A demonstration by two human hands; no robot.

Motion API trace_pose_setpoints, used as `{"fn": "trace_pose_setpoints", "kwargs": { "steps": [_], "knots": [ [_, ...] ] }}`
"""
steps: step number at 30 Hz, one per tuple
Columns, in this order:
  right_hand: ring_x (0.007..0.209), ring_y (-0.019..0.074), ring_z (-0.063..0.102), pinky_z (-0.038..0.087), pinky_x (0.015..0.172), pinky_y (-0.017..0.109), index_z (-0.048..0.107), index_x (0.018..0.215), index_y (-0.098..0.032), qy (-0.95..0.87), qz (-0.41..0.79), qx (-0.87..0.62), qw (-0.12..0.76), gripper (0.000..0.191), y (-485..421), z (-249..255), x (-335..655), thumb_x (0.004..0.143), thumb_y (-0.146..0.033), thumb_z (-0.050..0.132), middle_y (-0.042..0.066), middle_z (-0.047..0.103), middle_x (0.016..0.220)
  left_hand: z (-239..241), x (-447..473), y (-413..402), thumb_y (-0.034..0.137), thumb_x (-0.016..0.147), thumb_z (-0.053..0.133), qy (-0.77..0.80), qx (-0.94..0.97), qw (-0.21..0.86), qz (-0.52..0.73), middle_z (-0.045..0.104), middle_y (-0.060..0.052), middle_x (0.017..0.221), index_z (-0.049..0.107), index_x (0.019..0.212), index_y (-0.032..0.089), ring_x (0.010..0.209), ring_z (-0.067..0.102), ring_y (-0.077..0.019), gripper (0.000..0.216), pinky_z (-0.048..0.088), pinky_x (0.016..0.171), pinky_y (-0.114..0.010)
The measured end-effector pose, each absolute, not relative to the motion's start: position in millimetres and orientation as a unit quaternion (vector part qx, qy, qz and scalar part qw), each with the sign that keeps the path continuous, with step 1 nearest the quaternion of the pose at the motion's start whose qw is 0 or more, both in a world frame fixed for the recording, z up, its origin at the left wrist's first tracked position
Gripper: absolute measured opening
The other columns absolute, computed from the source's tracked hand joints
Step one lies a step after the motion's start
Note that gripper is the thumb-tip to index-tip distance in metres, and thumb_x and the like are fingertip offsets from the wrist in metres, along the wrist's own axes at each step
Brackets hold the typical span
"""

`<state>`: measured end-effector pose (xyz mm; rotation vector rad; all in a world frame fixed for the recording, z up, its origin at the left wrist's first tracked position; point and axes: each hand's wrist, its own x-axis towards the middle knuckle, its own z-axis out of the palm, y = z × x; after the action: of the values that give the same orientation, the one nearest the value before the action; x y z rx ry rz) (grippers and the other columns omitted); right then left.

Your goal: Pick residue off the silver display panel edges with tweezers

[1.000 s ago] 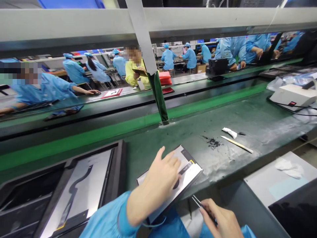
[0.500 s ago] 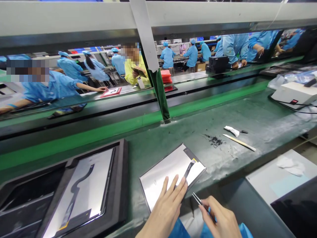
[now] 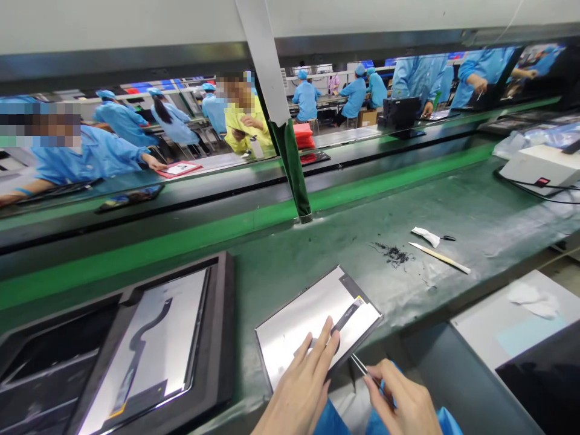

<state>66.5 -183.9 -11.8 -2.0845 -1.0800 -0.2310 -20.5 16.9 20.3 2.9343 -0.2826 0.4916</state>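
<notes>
My left hand [image 3: 306, 377] lies with fingers stretched out across the silvery back of a display panel [image 3: 294, 320]. A dark flex cable [image 3: 347, 317] runs over the panel and passes partly under my fingers. The panel rests at the front edge of the green bench, its near right corner reaching past that edge. In my right hand [image 3: 401, 396] is a pair of metal tweezers [image 3: 360, 364], pinched between thumb and fingers, with its tips close to the panel's near edge. Part of the panel's lower left is hidden by my left hand.
At left, a black foam tray [image 3: 224, 326] holds another display panel [image 3: 170, 326]. Black scraps [image 3: 394, 254], a pale pointed stick [image 3: 439, 258] and a white wrapped tool [image 3: 426, 235] lie to the right. A post [image 3: 290, 163] rises behind. Co-workers sit beyond the conveyor.
The display panel has turned slightly, its right corner shifting right and nearer. My left fingers have moved a little left and uncovered more cable. The tweezers stay in my right hand.
</notes>
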Motion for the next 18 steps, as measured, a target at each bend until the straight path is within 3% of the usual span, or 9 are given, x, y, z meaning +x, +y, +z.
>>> {"fn": "trace_pose_setpoints", "kwargs": {
  "steps": [6,18],
  "knots": [
    [0.047,0.0105,0.063,0.045,0.049,0.018,0.061,0.09,-0.019,-0.422,-0.094,-0.82,0.375,0.026,-182.2,-10.4,65.1,0.103,-0.022,0.04,-0.002,0.062,0.062,16.5,-21.7,19.2,-0.003,0.089,0.031,-0.089,0.978,0.095,0.161,0.028,-0.016,0.16,0.015,0.156,0.009,0.143,0.037,-0.024,0.07,0.043,0.111,-0.039],
    [0.048,0.0109,0.064,0.044,0.049,0.018,0.058,0.085,-0.02,-0.428,-0.104,-0.82,0.366,0.026,-179.9,-10.3,65.2,0.103,-0.018,0.039,-0.002,0.061,0.061,18.6,-22.1,18.1,0.0,0.091,0.035,-0.087,0.979,0.092,0.16,0.036,-0.014,0.157,0.008,0.158,0.012,0.14,0.042,-0.0235,0.072,0.042,0.112,-0.038]
  ]
}}
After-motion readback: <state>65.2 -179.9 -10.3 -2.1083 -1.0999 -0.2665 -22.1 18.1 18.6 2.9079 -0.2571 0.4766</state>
